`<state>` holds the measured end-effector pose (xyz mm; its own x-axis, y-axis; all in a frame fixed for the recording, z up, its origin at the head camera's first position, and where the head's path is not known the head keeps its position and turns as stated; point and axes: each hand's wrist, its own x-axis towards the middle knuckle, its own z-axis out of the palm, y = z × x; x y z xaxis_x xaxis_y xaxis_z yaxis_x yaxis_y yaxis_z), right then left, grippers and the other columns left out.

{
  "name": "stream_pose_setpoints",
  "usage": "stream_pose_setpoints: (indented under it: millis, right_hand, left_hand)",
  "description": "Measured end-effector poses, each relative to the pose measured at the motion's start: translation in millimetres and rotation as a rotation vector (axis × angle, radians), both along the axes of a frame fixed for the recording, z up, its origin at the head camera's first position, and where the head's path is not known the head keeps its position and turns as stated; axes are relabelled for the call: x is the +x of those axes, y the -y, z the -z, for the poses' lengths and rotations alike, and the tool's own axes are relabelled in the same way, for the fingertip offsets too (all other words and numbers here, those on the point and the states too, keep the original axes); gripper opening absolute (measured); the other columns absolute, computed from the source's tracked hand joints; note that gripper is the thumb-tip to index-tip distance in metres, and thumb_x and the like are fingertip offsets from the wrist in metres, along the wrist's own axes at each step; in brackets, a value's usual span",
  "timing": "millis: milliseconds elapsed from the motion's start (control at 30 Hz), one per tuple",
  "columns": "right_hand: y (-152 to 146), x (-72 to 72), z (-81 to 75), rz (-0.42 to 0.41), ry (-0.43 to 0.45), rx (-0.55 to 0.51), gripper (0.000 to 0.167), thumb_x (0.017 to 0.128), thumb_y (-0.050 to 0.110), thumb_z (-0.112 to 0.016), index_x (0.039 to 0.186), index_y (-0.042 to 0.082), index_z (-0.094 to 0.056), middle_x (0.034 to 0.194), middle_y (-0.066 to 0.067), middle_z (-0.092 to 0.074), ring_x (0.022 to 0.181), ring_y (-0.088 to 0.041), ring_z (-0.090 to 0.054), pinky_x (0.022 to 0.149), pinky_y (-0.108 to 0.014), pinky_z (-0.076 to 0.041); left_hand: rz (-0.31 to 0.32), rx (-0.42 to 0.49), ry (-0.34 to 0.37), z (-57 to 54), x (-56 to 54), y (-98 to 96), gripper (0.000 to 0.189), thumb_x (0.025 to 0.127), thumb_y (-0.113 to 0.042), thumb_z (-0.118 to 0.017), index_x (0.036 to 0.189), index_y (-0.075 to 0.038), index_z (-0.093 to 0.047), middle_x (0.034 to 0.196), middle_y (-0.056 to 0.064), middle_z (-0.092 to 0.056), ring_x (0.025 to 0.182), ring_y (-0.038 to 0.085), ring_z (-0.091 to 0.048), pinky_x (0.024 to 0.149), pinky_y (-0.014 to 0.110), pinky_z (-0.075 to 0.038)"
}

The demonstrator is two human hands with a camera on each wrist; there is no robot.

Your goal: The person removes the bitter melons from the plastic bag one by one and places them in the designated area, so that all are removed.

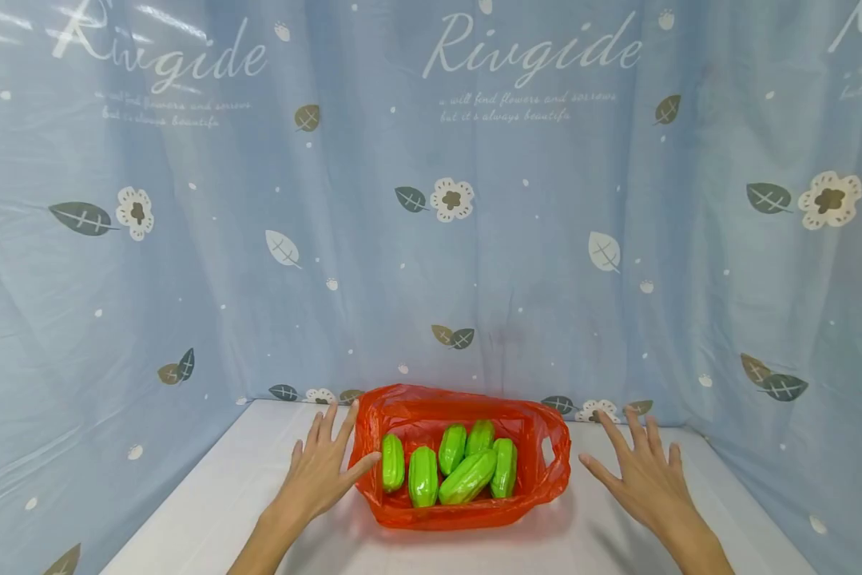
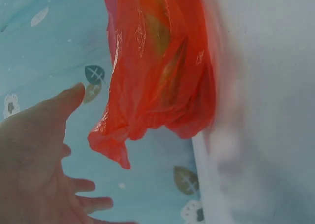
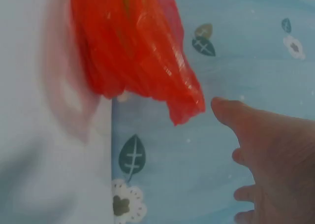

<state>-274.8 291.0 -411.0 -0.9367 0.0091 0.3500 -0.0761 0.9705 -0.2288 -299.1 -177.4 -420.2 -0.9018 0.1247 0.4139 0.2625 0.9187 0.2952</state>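
A red plastic bag [image 1: 448,519] holding six green fruits [image 1: 468,477] sits near the far edge of a white table [image 1: 208,495], before a blue printed curtain [image 1: 524,271]. The left hand [image 1: 317,473], fingers spread apart, hangs just beside the bag's left end; the right hand [image 1: 649,483], fingers likewise spread, stands off the other end, and neither grips anything. The fruits lie loose, one aslant. From where we stand, thin plastic looks the weak point: a tug on the right-end handle [image 1: 562,455] alone could tear it or tip the load, sending smooth fruits rolling toward the table's left edge.
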Motion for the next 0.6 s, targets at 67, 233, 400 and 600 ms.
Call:
stream_pose_setpoints:
  millis: [67,233,400,600]
  right_hand:
    - [4,0.0,-2.6,-0.010,-0.024,0.009,0.087,0.088,0.070,-0.048,0.155,0.019,-0.026,0.157,-0.031,-0.017,0.140,-0.060,-0.015,0.099,-0.083,-0.016]
    - [15,0.3,-9.7,-0.027,-0.054,0.009,0.085,0.087,0.065,-0.057,0.150,0.014,-0.033,0.150,-0.034,-0.029,0.122,-0.062,-0.040,0.085,-0.078,-0.039]
    - [26,2.8,-16.1,-0.045,-0.023,-0.055,0.081,0.086,0.057,-0.064,0.148,0.014,-0.037,0.146,-0.031,-0.035,0.116,-0.058,-0.048,0.078,-0.073,-0.047]
    - [39,2.1,-21.6,-0.061,0.006,-0.101,0.077,0.086,0.049,-0.068,0.146,0.012,-0.039,0.141,-0.031,-0.041,0.119,-0.054,-0.049,0.075,-0.068,-0.051]
  left_hand:
    - [0.011,0.039,-0.007,0.4,1.0,0.4,0.088,0.088,-0.065,-0.055,0.158,-0.028,-0.016,0.162,0.018,-0.019,0.139,0.050,-0.034,0.091,0.076,-0.039]
    - [0.039,0.144,-0.028,1.6,1.0,-0.2,0.085,0.089,-0.054,-0.063,0.157,-0.030,-0.019,0.147,0.023,-0.041,0.119,0.046,-0.055,0.080,0.066,-0.051]
    - [0.073,0.234,-0.045,3.1,-2.0,-0.5,0.084,0.087,-0.045,-0.070,0.156,-0.027,-0.027,0.123,0.020,-0.059,0.097,0.031,-0.066,0.079,0.053,-0.055]
    - [0.126,0.306,-0.026,5.5,-6.8,1.4,0.080,0.083,-0.034,-0.076,0.152,-0.021,-0.038,0.111,0.013,-0.065,0.087,0.020,-0.067,0.077,0.047,-0.055]
